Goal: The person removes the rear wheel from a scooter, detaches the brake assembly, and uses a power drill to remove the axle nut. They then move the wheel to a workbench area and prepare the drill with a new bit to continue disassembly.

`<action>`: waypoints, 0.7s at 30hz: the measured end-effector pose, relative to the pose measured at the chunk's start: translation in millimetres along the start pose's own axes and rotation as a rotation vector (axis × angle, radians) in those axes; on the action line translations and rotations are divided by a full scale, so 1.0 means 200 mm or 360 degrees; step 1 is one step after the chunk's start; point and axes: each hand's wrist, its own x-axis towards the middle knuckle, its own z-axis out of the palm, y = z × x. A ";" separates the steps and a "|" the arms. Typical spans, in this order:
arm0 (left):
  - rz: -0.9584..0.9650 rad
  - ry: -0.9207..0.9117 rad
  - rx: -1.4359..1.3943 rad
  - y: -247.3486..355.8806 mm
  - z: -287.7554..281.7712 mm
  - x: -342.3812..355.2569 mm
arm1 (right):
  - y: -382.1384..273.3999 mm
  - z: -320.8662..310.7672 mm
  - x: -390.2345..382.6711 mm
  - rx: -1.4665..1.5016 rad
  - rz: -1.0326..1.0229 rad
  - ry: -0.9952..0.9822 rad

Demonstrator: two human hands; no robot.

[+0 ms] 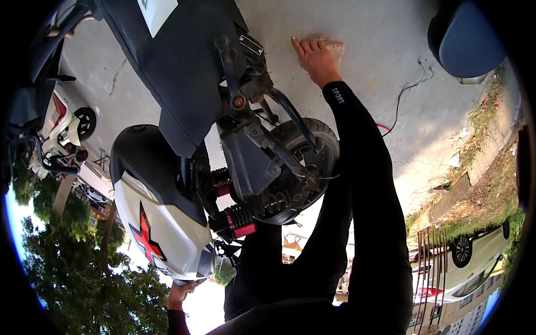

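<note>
A scooter with a black seat and a white rear body panel (pixel 167 223) marked in red leans at an angle in front of me. At its tail, my left hand (pixel 180 294) grips the rear edge, with some fingers hidden behind it. My right arm stretches past the rear wheel (pixel 321 151) to the ground. There, my right hand (pixel 319 60) has its fingers over a rough, brownish stone-like lump (pixel 335 48), partly covered by the hand. Between wheel and body show dark shock absorbers with red ends (pixel 240 223).
A dark cable (pixel 397 111) lies on the concrete (pixel 379 33) to the right. Beyond it, a blue-grey rounded object (pixel 469 42) stands near a dry grass strip (pixel 474 162). Another scooter (pixel 67 125) is at the left; a white car (pixel 463 262) is at the lower right.
</note>
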 end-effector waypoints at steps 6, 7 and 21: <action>0.0060 0.0010 0.0040 0.01 0.01 0.03 | 0.13 0.03 -0.14 -0.0043 0.0077 0.0019; 0.0062 0.0011 0.0033 -0.01 0.00 0.03 | 0.14 0.02 -0.20 0.0003 0.0159 -0.0036; 0.0081 0.0063 0.0088 0.07 0.09 -0.05 | -0.06 0.10 -0.12 0.0094 0.0476 0.0059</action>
